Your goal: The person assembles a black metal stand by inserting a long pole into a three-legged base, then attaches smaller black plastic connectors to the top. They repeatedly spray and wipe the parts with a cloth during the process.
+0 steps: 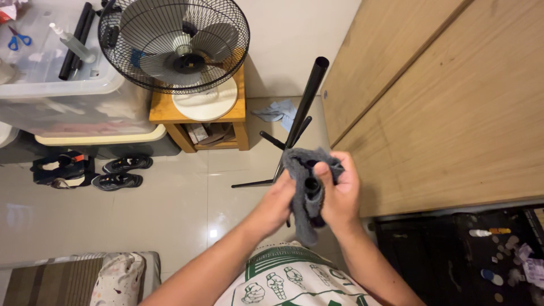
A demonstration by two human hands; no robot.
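Dark grey cloth (309,192), black fan (173,44) with cream-white base, black stand pole (303,110), honey-brown wooden stool (170,110), pale glossy floor tiles (170,209), blue-handled scissors (18,38), white shirt (289,283) — green hand-sign print, striped brown cushion (51,283), light wood cabinet (453,113).

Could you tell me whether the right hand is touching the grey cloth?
Touching: the head view shows the right hand gripping the grey cloth, its thumb pressed over the folds.

Grey cloth (306,192) soft, napped; black tube (305,105) matt; floor tiles (170,209) glossy; cabinet (453,113) wood, matt.
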